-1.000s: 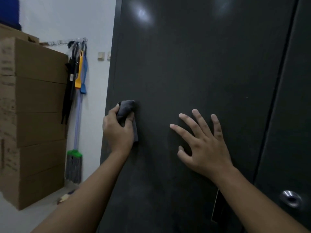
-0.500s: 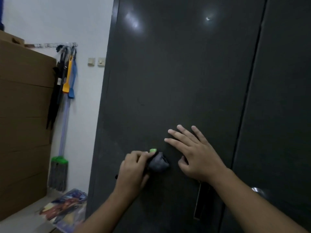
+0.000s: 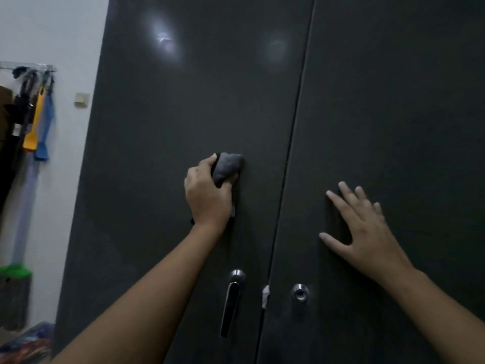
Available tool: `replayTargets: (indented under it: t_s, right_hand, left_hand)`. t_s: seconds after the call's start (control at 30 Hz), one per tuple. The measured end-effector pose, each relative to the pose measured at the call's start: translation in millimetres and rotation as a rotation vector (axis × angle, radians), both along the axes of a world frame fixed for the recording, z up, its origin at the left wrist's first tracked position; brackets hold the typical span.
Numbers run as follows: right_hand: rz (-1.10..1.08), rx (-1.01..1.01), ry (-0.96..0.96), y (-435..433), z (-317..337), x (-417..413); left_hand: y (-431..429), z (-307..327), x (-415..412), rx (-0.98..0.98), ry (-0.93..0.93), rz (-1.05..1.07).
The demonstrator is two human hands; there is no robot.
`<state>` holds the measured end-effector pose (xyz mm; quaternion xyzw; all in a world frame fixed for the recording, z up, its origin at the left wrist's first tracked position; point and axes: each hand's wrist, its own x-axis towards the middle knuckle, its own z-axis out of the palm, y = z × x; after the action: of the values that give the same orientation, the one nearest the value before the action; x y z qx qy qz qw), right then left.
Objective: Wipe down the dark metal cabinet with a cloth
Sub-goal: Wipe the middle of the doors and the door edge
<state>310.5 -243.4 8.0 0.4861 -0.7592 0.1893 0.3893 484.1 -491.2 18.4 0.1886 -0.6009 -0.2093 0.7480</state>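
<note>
Pressing cloth w/ left hand on cabinet.

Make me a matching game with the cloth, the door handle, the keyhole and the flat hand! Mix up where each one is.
Things:
1. cloth
2. door handle
3. keyhole
4. right hand

Places or states:
A. low on the right door, beside the gap
B. bunched in the left hand, against the left door
C. spread flat on the right door
D. low on the left door, hanging down

Pairs: 1-B, 2-D, 3-A, 4-C
</note>
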Motion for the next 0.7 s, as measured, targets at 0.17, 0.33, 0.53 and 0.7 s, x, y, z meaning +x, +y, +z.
replayTargets:
  t_s: [0.17,0.33,0.53,0.7]
  right_hand:
    - [0.195,-0.045,-0.195,12,0,6]
    - [0.240,-0.135,-0.197,6,-2,13]
    - [0.379,-0.263,-0.273,-9,-4,21]
    - [0.306,-0.406,-0.216,-9,-20,20]
  left_hand:
    - [64,18,-53,-0.090,-0.048,0.010]
    - [103,14,-78,-0.048,-0.048,0.031]
    - [118,-22,-78,-0.357,-0.388,-0.052]
    - [129,-38,-74,-0.351,-0.541,-0.291]
